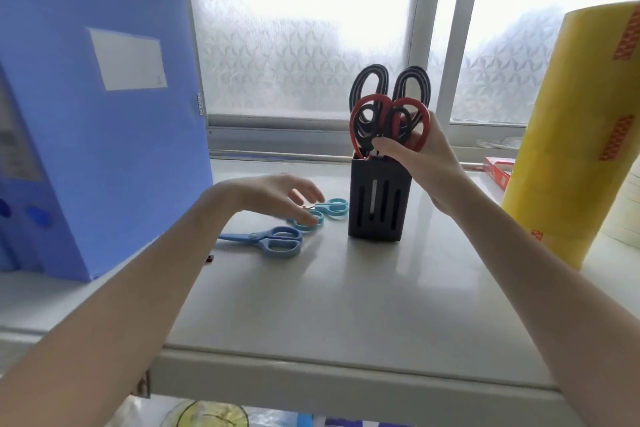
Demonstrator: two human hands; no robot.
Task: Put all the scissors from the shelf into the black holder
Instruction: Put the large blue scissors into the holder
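A black slotted holder [379, 201] stands upright on the grey shelf [346, 288]. Black-handled scissors [410, 80] stick up from it at the back. My right hand [415, 156] grips red-handled scissors [360, 114], their blades down inside the holder. Left of the holder, teal scissors [332, 208] lie flat, and my left hand [277, 198] hovers over them with fingers spread, fingertips touching or just above the handles. Blue scissors [273, 241] lie flat nearer the front.
A tall blue file box [104, 114] stands at the left. A big yellow tape roll [571, 149] stands at the right, with a red box [498, 170] behind it. A frosted window closes the back. The shelf's front edge [346, 371] runs below.
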